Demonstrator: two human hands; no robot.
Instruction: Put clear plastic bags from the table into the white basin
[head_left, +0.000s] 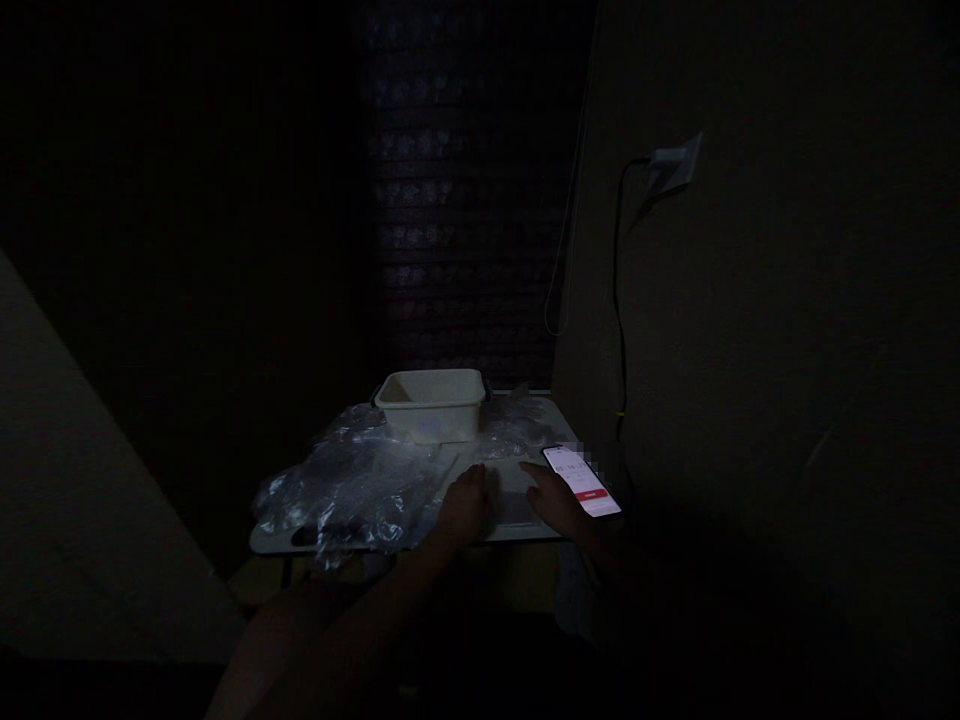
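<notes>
The light is very dim. My left hand (466, 500) rests low over the front of a small pale table (274, 540), its fingers bunched together; what they hold, if anything, is hidden. Facing it, my right hand (556, 497) has its index finger stretched out to the left and its thumb apart, with nothing visible in it. A flat, clear plastic piece (516, 507) seems to lie between the two hands. Crumpled clear plastic bags (352, 485) spread over the table's left side. Just right of my right hand lies a phone (574, 470) with a lit screen.
A white plastic tub (435, 420) with dark side handles stands at the back of the table. More clear plastic (517, 425) lies to its right. A black cord (619, 300) hangs from a wall outlet (675, 165) at right. A dark patterned blind (450, 200) hangs behind.
</notes>
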